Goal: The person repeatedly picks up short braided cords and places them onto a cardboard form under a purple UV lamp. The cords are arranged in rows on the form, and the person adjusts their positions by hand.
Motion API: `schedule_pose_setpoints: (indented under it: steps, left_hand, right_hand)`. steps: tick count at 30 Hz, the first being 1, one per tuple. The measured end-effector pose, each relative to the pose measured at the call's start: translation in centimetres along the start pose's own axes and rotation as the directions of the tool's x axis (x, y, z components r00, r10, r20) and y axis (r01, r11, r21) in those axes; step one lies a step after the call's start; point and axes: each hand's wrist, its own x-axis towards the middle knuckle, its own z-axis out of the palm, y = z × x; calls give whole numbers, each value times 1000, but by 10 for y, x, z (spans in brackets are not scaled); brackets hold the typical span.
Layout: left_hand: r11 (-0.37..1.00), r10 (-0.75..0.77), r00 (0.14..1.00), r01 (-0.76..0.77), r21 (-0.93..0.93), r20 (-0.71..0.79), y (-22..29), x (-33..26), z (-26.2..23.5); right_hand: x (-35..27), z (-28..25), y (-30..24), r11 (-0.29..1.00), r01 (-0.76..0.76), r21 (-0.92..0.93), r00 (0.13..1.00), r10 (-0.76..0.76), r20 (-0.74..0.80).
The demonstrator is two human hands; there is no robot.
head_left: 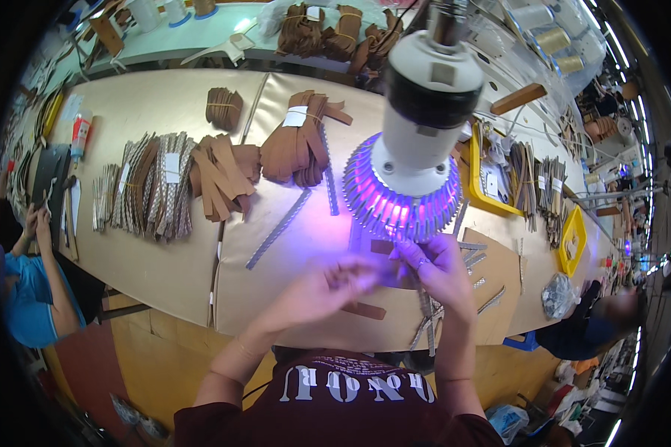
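Under the purple-lit lamp (402, 182), my right hand (441, 272) pinches a narrow grey strip (425, 302) that hangs down from its fingers. My left hand (335, 287) is just to the left, its fingertips smeared by motion, so what it holds, if anything, is unclear. Flat brown strips (365, 310) lie on the table below and between the hands. Several short grey woven strips (479, 283) are scattered by my right hand on a brown sheet (503, 261). Two longer woven strips, one of them slanting (277, 229), lie left of the lamp.
Bundles of brown strips (294, 145) and woven strips (153, 186) cover the table's left half. A glue bottle (80, 134) stands farther left. Yellow trays (572, 242) and more bundles (537, 186) are at the right. Other people work at the left (41, 287) and right (593, 328).
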Motion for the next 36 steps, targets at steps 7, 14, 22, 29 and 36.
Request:
schedule_pose_setpoints:
  steps: [7, 14, 22, 29, 36]
  left_hand:
    - [938, 257, 943, -296, -178, -211, -10, 47, -6]
    - [757, 615, 680, -365, 542, -399, -42, 41, 14]
    - [673, 636, 677, -250, 697, -371, -61, 58, 23]
    - [636, 660, 671, -260, 726, -338, -64, 59, 23]
    - [616, 672, 671, -271, 739, -313, -67, 59, 23]
  right_hand:
    - [0, -12, 7, 781, 180, -599, 958, -278, -75]
    - [13, -38, -2, 704, 247, -666, 907, -410, -96]
    - [36, -54, 24, 32, 332, -943, 725, -648, 234]
    - [41, -34, 18, 685, 243, -687, 892, -436, -119]
    - [46, -23, 13, 784, 185, -593, 927, -339, -159]
